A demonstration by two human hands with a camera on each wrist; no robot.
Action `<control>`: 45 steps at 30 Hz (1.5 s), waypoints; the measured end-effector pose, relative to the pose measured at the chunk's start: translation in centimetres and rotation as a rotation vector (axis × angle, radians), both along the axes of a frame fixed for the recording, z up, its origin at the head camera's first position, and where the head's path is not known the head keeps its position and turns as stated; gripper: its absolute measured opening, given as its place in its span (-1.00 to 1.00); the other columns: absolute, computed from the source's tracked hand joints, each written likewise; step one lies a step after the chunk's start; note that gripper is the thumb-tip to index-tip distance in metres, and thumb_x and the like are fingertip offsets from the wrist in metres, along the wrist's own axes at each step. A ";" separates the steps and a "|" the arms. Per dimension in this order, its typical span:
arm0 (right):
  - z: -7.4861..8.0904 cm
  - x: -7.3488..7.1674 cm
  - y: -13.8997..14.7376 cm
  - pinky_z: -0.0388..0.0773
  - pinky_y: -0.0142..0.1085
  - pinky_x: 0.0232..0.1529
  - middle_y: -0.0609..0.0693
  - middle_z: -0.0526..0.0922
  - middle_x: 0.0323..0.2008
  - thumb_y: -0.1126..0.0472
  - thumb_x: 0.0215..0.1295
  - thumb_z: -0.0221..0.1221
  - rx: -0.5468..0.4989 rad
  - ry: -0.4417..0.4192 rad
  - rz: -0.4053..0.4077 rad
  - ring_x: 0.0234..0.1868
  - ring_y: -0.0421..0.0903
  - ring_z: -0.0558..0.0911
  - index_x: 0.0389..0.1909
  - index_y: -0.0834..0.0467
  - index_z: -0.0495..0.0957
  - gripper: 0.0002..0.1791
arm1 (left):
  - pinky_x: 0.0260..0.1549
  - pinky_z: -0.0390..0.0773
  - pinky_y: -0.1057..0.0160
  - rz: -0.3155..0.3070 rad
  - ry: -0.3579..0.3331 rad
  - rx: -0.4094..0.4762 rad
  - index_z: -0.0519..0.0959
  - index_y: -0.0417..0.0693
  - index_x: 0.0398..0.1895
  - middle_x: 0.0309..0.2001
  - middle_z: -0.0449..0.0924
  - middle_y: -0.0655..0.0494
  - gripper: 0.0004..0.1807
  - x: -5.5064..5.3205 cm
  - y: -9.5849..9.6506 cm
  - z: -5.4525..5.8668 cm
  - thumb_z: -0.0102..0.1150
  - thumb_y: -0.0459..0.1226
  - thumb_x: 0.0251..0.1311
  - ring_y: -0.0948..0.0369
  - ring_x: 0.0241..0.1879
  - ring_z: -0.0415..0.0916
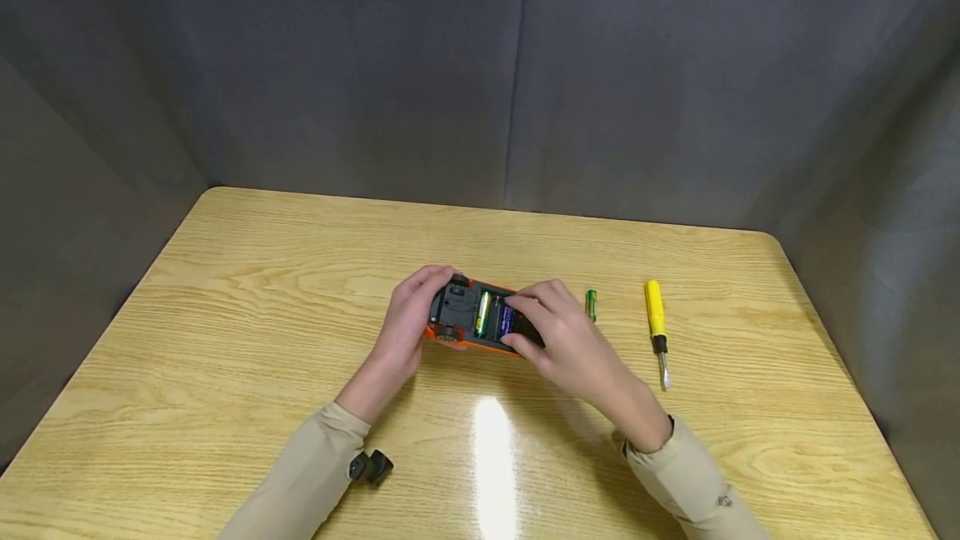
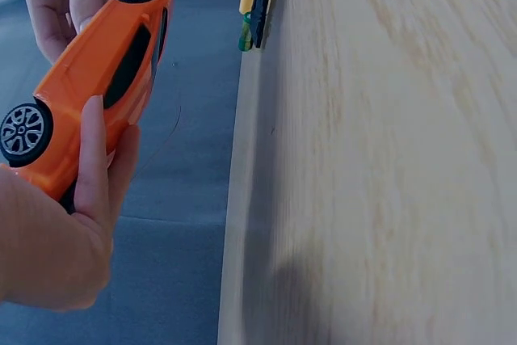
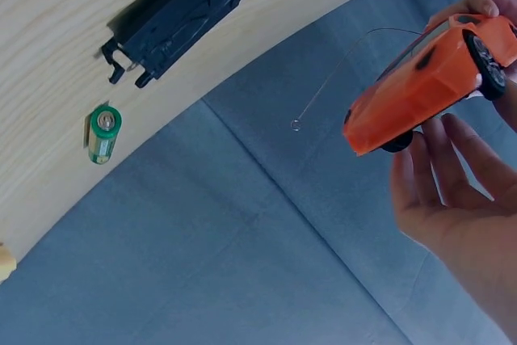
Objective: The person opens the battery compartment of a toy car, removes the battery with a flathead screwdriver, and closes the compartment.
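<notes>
An orange toy car [image 1: 456, 307] is held upside down above the table, its dark underside and battery compartment facing up. My left hand [image 1: 405, 319] grips its left end; in the left wrist view that hand's fingers lie along the car's side. A green battery [image 1: 482, 313] sits in the compartment, and a purple-blue battery [image 1: 507, 322] lies to its right. My right hand [image 1: 566, 336] reaches over the right end, thumb and fingertips pinching the purple-blue battery at its two ends. How deep that battery sits is unclear. The right hand covers the car's far right part.
Another green battery [image 1: 592, 305] and a yellow-handled screwdriver [image 1: 655, 307] lie on the wooden table [image 1: 262, 273], right of the car. A black battery cover [image 3: 182, 18] lies near the loose battery. A thin wire antenna [image 3: 327, 82] sticks out from the car. Grey curtains surround the table.
</notes>
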State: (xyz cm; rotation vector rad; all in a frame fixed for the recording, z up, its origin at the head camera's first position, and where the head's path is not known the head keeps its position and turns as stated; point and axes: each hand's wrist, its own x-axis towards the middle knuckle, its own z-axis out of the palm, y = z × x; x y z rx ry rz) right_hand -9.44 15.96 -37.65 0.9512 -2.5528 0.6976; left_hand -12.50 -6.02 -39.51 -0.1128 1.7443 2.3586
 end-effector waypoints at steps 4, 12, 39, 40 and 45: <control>-0.2 0.1 -0.1 0.68 -0.09 -0.06 0.13 0.60 -0.03 0.25 0.15 0.54 -0.034 -0.050 -0.009 0.02 0.06 0.51 0.05 0.34 0.65 -0.52 | -0.66 0.77 -0.04 0.010 -0.007 0.001 0.61 -0.21 -0.09 -0.27 0.59 -0.09 -0.74 0.1 0.0 0.0 0.10 -0.17 0.51 0.07 -0.42 0.66; -0.3 0.1 -0.1 0.70 -0.13 -0.11 0.11 0.50 0.00 0.30 0.13 0.54 -0.103 -0.123 -0.012 -0.04 0.01 0.53 0.06 0.32 0.64 -0.52 | -0.67 0.77 -0.05 0.019 -0.013 0.000 0.63 -0.20 -0.10 -0.27 0.59 -0.09 -0.75 0.1 0.2 -0.1 0.13 -0.16 0.49 0.06 -0.41 0.66; -0.1 0.3 -0.2 0.72 -0.06 0.01 0.11 0.52 0.12 0.42 0.16 0.48 -0.182 -0.159 0.012 0.08 0.04 0.59 0.19 0.28 0.58 -0.45 | -0.64 0.78 -0.03 0.001 -0.006 0.009 0.61 -0.21 -0.07 -0.26 0.58 -0.10 -0.73 0.0 0.0 0.0 0.07 -0.16 0.53 0.06 -0.43 0.66; -0.1 0.3 -0.2 0.72 -0.05 0.01 0.12 0.53 0.13 0.42 0.17 0.48 -0.185 -0.152 0.018 0.09 0.05 0.60 0.19 0.29 0.59 -0.46 | -0.64 0.78 -0.02 0.001 -0.008 0.010 0.61 -0.20 -0.07 -0.26 0.58 -0.10 -0.73 0.0 0.0 0.0 0.07 -0.16 0.52 0.06 -0.43 0.66; -0.2 0.3 -0.5 0.75 -0.08 0.01 0.12 0.59 0.13 0.43 0.16 0.47 -0.214 -0.119 0.055 0.10 0.06 0.63 0.14 0.32 0.62 -0.50 | -0.66 0.78 0.03 -0.006 -0.012 -0.002 0.62 -0.18 -0.10 -0.26 0.58 -0.08 -0.75 0.0 0.1 -0.1 0.08 -0.17 0.52 0.09 -0.42 0.66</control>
